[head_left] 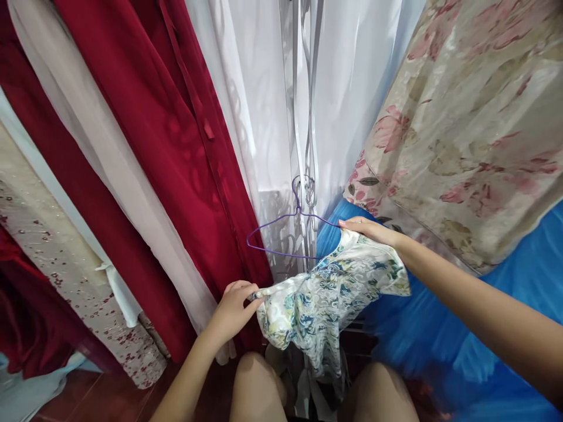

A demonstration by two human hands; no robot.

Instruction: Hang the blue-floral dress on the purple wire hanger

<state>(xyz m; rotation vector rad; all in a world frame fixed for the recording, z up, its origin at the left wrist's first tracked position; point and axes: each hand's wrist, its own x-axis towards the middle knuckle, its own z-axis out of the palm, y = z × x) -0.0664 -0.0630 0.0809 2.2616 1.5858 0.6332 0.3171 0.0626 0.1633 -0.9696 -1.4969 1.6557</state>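
Observation:
A short-sleeved floral top [316, 299], white with blue, green and yellow swirls, hangs between my two hands above my knees. My left hand [237, 302] pinches its left shoulder edge between thumb and fingers. At the other shoulder, my right hand [369, 228] grips the fabric together with the right arm of a thin purple wire hanger [264, 225]. That arm of the hanger goes into the neck opening; the left arm is outside the garment, in the air. The hanger's hook points up, in front of white cloth.
Long red garments [145, 117] and a pale one hang on the left. White fabric [264, 88] with dangling ribbons [303, 105] is straight ahead. To the right are a floral-print cloth [475, 129] and blue tulle [475, 328]. Dark red floor tiles [114, 395] show below.

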